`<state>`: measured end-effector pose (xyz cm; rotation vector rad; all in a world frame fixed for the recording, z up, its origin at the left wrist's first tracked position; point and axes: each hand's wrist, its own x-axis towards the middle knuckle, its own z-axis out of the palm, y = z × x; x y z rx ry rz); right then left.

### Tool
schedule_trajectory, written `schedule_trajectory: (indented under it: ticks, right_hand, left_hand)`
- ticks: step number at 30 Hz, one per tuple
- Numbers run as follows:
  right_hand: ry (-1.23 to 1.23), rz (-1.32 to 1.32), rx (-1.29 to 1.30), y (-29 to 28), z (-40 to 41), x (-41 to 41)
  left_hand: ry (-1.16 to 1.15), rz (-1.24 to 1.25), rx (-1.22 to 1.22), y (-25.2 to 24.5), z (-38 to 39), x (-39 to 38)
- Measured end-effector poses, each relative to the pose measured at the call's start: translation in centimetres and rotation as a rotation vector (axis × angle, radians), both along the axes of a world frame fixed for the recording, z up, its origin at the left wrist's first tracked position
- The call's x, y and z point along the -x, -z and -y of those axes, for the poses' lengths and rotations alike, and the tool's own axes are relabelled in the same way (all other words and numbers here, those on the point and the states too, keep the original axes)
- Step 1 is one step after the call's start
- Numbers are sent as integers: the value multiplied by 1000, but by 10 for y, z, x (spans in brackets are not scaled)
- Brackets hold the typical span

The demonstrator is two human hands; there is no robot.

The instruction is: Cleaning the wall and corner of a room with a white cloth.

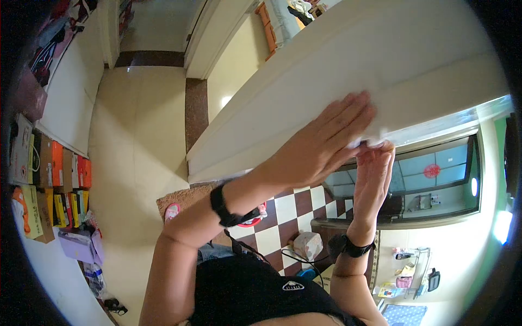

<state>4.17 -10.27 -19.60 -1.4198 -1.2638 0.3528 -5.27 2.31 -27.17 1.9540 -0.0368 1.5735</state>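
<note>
My left hand (332, 130) lies nearly flat against a tall white panel (301, 93), a door leaf or a wall face. Its fingers are extended close together and point to the upper right. My right hand (373, 167) is raised at the panel's near edge, palm side showing, with its fingertips touching that edge beside my left thumb. A small white bit (361, 142) shows between the hands; whether my fingers grip it is hidden. A glossy pale strip (432, 128) runs along the edge beyond them. Each wrist bears a black band.
Boxes (57, 163) and a purple bag (77, 244) line the left wall. Below are a brown mat (187, 199), checkered tiles (285, 208), a wrapped bundle (308, 245) and a dark cable (301, 256). A mirror (432, 179) and a wire rack (422, 269) are at right.
</note>
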Motion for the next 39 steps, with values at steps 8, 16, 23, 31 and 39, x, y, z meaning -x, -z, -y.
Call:
schedule_trajectory:
  ticks: [8, 16, 23, 31, 39]
  right_hand:
    - [-4, -52, -23, -1, -2, -8]
    - [-37, 17, -76, 5, -4, -7]
    - [-19, 45, -108, 7, -2, -9]
    - [-90, 37, -82, 3, 1, -22]
    - [-52, 18, -138, 7, 9, -30]
  left_hand:
    - [20, 86, -62, 1, -14, 2]
    - [108, -208, 256, 175, 17, 38]
    - [74, -113, 101, 122, 4, 10]
    - [12, -93, 125, 129, 17, 4]
    - [0, -207, 632, 282, 32, 30]
